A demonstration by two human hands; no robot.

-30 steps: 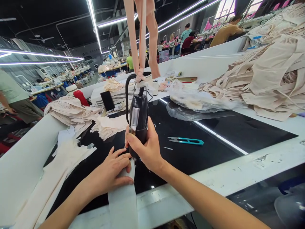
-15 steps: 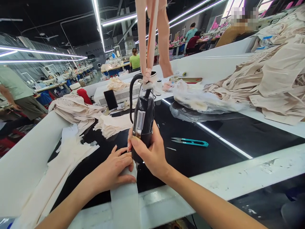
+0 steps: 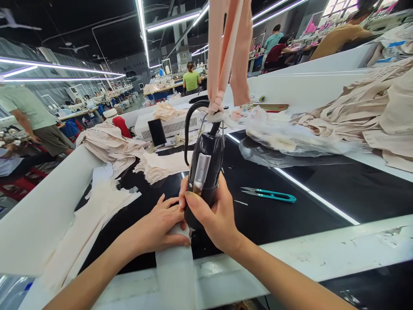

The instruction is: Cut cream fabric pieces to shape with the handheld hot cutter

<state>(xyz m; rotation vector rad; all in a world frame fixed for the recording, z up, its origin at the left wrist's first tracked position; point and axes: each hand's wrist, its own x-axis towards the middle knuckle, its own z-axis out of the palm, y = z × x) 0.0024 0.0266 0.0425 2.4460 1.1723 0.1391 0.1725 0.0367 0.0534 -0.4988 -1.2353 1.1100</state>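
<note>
My right hand (image 3: 217, 217) is wrapped round a black corded handheld power tool (image 3: 211, 148) with a silver plate on its side. The tool stands nearly upright, leaning slightly right, and its thin metal tip points down at the right edge of a pale fabric strip (image 3: 176, 271). Whether the tip touches the cloth I cannot tell. Flat on that strip, just left of the tip, rests my left hand (image 3: 158, 228) with its fingers apart. The strip hangs over the table's front edge. Knotted pink fabric bands (image 3: 222, 56) run up from the tool's top.
Teal thread snips (image 3: 274, 195) lie on the black tabletop (image 3: 258, 219) to the right. Stacked cream cut pieces (image 3: 164, 165) sit behind my hands, other pale pieces (image 3: 100, 215) at left. A plastic bag (image 3: 277, 137) and a large fabric heap (image 3: 371, 107) occupy the right. Several people work beyond.
The whole view has shifted, so things appear farther right. The tool tilts slightly more to the right. My hands keep nearly the same place on the strip.
</note>
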